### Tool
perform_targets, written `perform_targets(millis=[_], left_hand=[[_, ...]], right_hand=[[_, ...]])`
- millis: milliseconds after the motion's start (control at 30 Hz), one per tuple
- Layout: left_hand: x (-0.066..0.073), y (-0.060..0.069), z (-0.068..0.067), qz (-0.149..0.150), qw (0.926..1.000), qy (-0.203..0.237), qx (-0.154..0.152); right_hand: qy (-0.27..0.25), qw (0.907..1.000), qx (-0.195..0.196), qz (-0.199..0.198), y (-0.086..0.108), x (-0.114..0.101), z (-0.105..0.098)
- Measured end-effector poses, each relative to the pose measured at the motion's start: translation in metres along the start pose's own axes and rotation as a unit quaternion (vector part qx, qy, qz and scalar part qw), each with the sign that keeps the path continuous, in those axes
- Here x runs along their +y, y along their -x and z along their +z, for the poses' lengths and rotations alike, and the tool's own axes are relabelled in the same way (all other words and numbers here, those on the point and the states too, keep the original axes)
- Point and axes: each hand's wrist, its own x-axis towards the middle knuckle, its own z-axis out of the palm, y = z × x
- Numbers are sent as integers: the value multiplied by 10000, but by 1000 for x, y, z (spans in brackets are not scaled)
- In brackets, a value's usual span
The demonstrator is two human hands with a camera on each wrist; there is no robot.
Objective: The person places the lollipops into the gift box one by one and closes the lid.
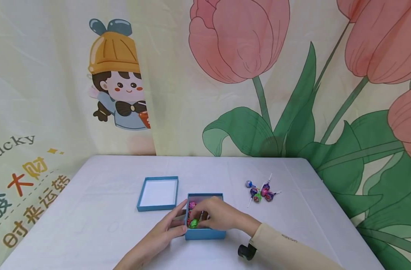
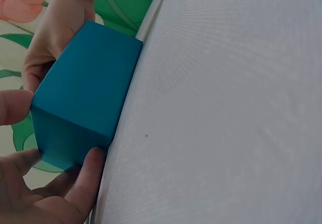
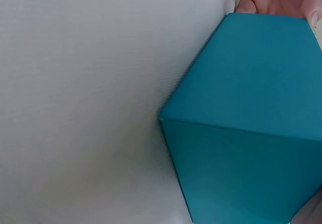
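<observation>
A blue open-topped box (image 1: 205, 234) stands on the table, with pink, red and green wrapped lollipops inside. My left hand (image 1: 165, 228) rests against its left side, thumb by the near corner; in the left wrist view the fingertips (image 2: 93, 168) press the side wall. Over the box, my right hand (image 1: 219, 213) reaches in from the right with curled fingers, its fingertips at a green lollipop (image 1: 194, 224) that they seem to pinch. The hand partly covers the box's contents. In the right wrist view, the blue box (image 3: 241, 78) hides the right fingertips.
A shallow blue-rimmed lid (image 1: 158, 193) with a white inside lies behind and left of the box. Several wrapped lollipops (image 1: 264, 192) lie in a loose pile at the back right. A white cloth covers the table (image 1: 101, 217); a printed curtain (image 1: 171, 75) hangs behind it.
</observation>
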Motion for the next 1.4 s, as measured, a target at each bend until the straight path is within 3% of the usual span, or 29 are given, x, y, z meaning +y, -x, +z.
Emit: perform_targets(millis=[500, 1400], left_hand=[[-2, 0, 0, 69, 9999, -82, 28], [-2, 0, -1, 194, 9998, -38, -33]], right_hand=[[-15, 10000, -7, -91, -3, 2, 4], [140, 9987, -215, 436, -11, -3, 6]])
